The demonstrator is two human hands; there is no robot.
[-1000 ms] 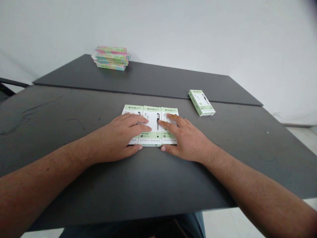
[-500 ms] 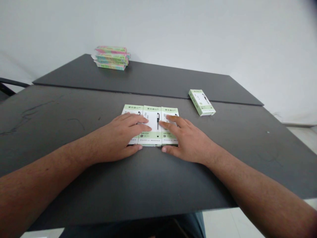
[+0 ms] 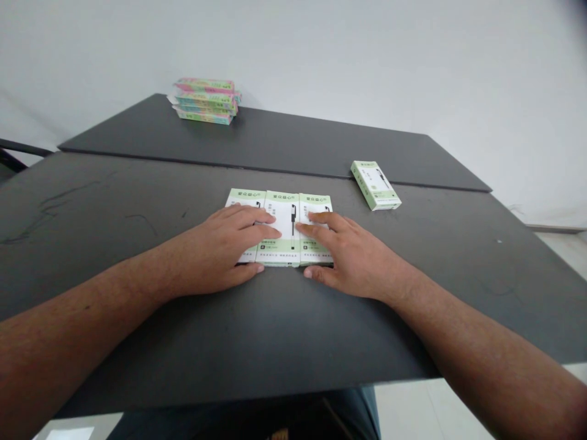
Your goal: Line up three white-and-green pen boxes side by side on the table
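Note:
Three white and green pen boxes lie flat, edge to edge in a row, each printed with a black pen. My left hand (image 3: 232,244) rests over the left box (image 3: 247,194), its fingers stretched onto the middle box (image 3: 280,244). Over the right box (image 3: 316,247) lies my right hand (image 3: 346,247), fingers spread, with one fingertip at the seam with the middle box. Both thumbs are by the near edges of the row. The outer boxes are partly hidden under my hands.
A similar green and white pen box (image 3: 376,185) lies slanted at the right, by the seam between two dark table panels. Several colourful boxes (image 3: 206,101) are stacked at the back left. Behind the dark table (image 3: 275,330) is a white wall (image 3: 330,61).
The view has shifted slightly, so everything sits a little higher. My right thumb has moved slightly to the right. Otherwise both hands stay on the row of boxes.

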